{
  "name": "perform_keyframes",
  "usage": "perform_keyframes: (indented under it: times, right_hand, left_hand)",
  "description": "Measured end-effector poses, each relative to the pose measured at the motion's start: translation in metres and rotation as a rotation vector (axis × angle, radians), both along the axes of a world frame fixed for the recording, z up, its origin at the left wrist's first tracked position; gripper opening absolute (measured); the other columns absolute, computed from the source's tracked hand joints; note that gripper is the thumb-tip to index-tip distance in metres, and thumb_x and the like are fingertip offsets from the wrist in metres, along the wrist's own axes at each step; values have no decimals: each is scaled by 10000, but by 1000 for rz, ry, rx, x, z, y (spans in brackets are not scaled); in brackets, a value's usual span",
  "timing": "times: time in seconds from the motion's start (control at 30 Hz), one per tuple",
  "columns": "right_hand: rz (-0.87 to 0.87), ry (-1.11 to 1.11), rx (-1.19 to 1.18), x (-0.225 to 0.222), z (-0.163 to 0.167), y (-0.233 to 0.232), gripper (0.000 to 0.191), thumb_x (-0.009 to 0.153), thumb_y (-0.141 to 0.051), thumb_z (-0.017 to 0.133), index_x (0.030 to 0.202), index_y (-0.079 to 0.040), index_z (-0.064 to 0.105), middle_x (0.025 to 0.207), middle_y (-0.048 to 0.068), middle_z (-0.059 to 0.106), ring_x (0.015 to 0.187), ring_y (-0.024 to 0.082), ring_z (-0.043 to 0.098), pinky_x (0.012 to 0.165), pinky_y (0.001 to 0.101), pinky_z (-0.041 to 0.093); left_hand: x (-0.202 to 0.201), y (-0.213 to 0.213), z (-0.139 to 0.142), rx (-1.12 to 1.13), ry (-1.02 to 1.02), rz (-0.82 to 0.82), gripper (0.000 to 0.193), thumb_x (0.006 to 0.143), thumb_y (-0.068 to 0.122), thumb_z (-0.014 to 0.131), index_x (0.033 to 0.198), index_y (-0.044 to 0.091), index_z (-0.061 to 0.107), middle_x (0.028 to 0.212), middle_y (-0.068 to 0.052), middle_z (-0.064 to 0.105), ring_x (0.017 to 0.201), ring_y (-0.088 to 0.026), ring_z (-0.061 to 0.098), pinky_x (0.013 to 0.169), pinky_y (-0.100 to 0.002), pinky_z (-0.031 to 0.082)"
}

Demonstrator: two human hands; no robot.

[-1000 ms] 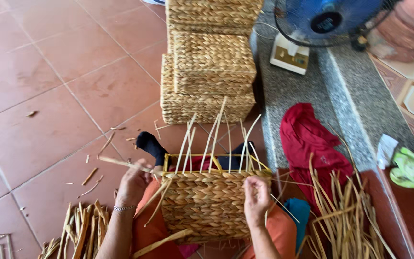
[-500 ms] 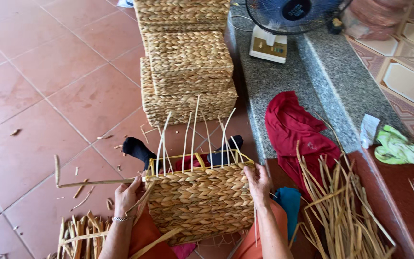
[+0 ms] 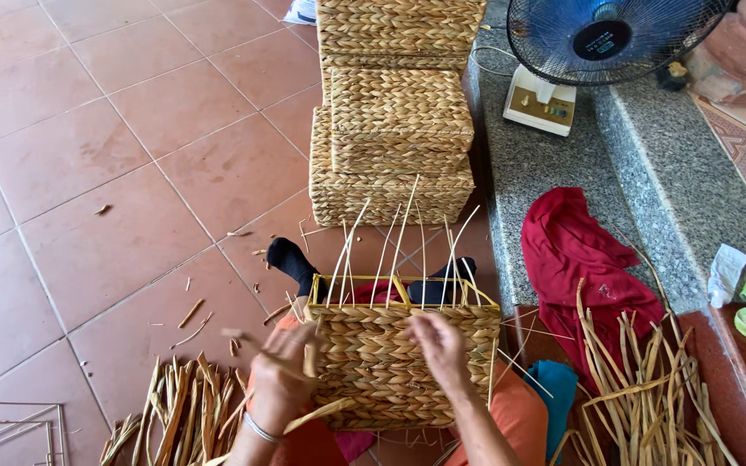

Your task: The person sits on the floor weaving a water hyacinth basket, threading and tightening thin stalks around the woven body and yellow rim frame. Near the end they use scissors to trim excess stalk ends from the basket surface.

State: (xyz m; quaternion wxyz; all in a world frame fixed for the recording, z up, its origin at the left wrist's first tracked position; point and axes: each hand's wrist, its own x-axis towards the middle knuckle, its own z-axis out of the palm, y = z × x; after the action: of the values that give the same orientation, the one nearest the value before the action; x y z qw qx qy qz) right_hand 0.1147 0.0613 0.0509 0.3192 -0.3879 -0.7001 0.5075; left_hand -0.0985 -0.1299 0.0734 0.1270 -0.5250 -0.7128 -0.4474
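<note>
A half-woven straw basket on a yellow wire frame rests on my lap, with thin upright stalks sticking out of its top. My left hand is at the basket's left side and pinches a pale straw strand that runs down toward my lap. My right hand lies flat on the woven front near the top edge, fingers pressed on the weave. My black-socked feet show beyond the basket.
A stack of finished woven baskets stands ahead. A fan sits on a grey stone step with a red cloth. Loose straw bundles lie at left and right. A wire frame lies bottom left.
My left hand has pulled in from the side to the basket's left edge with the strand. My right hand has slid from the right edge onto the front.
</note>
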Motion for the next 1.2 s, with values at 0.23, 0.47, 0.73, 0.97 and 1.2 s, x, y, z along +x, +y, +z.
perform_keyframes:
  times: [0.23,0.47,0.73,0.97,1.2]
  right_hand:
    - [575,-178,-394,-74,1,2,336,974,-320,605,1031,-19,743,812,123,768,630,144,745,528,251,626]
    - [571,-260,302,-84,-7,14,114,958,-102,692,903,-8,659,796,107,720,609,151,686,514,263,607]
    - [482,-224,547,-76,10,10,244,969,-238,715,845,-44,632,720,56,685,565,130,651,481,287,576]
    - [418,-216,556,-73,14,4,298,925,-314,756,817,-59,645,651,38,663,532,139,622,460,312,517]
    - [417,-156,625,-70,4,7,289,946,-282,759,796,-66,639,618,24,626,512,122,566,448,295,470]
  left_hand:
    - [78,18,-34,-268,293,-182,360,877,6,665,1231,-54,634,1177,-274,728,847,-240,715,743,-315,601]
    - [83,-4,-45,-240,-386,-93,470,908,199,765,1305,25,585,1170,-166,665,915,-240,713,789,-365,605]
    - [24,20,-56,-277,-274,379,720,714,349,882,1244,-24,568,1211,-239,607,1121,-430,530,900,-523,417]
    - [16,44,-54,201,-479,170,244,933,135,723,1133,38,624,1038,-154,689,957,-277,668,842,-389,528]
    - [-2,48,-65,185,-881,295,226,914,104,751,1101,-4,684,835,-97,728,708,-149,621,608,-296,515]
